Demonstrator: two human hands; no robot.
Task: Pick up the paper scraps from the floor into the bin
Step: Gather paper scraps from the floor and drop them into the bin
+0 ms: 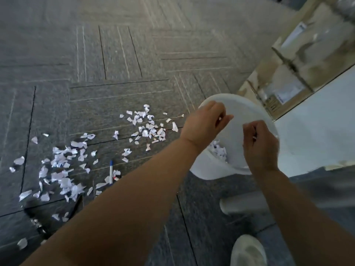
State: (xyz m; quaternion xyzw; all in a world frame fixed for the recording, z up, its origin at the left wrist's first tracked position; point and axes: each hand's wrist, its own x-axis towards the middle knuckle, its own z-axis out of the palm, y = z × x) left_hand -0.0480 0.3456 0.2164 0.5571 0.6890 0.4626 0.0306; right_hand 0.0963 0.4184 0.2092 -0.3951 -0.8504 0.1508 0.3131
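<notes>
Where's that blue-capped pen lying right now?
In the head view, the pen lies on the carpet at lower left of centre, among the paper scraps, just left of the person's left forearm.

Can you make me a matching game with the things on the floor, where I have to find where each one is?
Things:
1. bin
2. pen
3. paper scraps
4. shoe

Places:
A. lying on the carpet among the scraps, near the left forearm
B. at the bottom edge of the picture, right of the middle
C. under both hands, with some scraps already inside
D. spread over the carpet to the left of the bin

Right pairs: 1-C, 2-A, 3-D, 4-B
</notes>
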